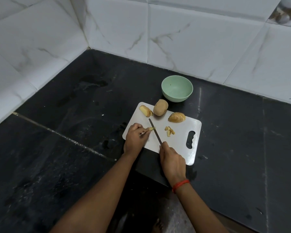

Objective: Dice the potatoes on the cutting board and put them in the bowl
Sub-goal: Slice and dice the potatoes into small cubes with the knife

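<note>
A white cutting board (180, 142) lies on the black counter. On its far side sit a whole potato (160, 107), a potato wedge (146, 111) to its left and a cut half (176, 117) to its right. Several small diced pieces (169, 131) lie mid-board. My left hand (136, 137) pinches a small potato strip (151, 128) against the board. My right hand (171, 159) grips the handle of a knife (155, 132), whose blade lies beside the strip. A pale green bowl (177, 88) stands beyond the board with nothing in it.
The black stone counter (74, 140) runs into a corner of white marbled wall tiles (200, 39) behind and at left. The counter's front edge (158, 180) lies just under my right wrist, with floor below it.
</note>
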